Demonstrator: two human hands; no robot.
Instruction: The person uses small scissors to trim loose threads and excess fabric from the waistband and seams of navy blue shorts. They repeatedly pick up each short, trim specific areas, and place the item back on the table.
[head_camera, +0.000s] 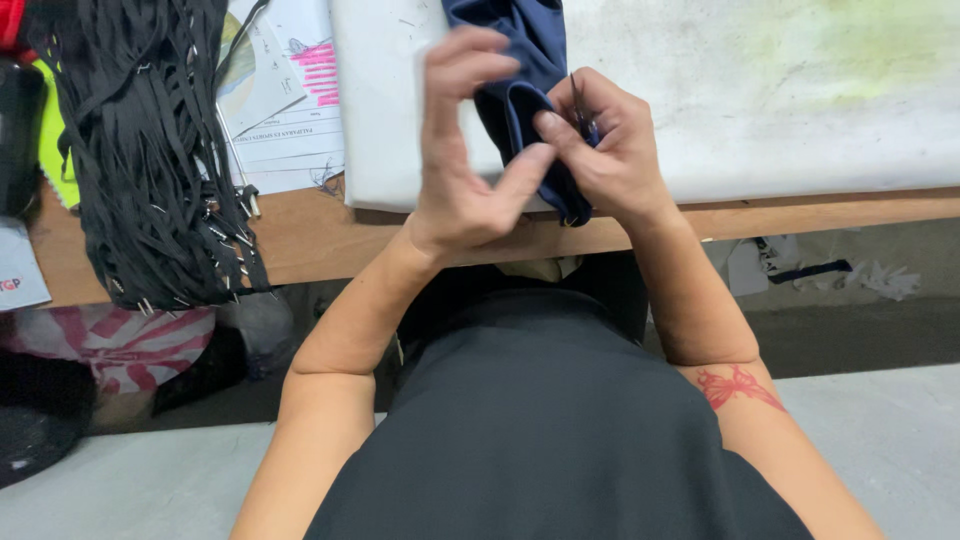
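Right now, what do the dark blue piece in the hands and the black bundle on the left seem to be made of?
Dark blue piece: likely smooth woven fabric with a faint sheen; it folds softly between both hands. Black bundle: looks like matte flat textile straps, hanging limp over the table edge, with small metal-looking clips.

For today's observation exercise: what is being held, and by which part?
Dark blue cloth, pinched at its folded edge by the left hand and right hand.
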